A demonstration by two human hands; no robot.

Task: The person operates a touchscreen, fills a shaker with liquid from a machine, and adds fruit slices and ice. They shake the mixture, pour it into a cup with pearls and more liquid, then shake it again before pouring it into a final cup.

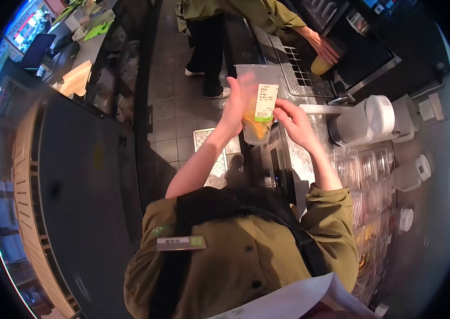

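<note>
One clear plastic cup (257,103), tapered, upper centre of frame, yellow drink in its base.
Left hand (234,103) grasps its side; right hand (291,119) fingertips pinch its one white label (266,102).

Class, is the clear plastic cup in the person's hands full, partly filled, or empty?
Partly filled: the cup has yellow-orange contents only in its lower part; its upper part looks clear.

A white and green label (265,102) was stuck on the clear plastic cup (257,101), its print too small to read. A name badge (180,243) on the olive shirt was equally illegible.
</note>
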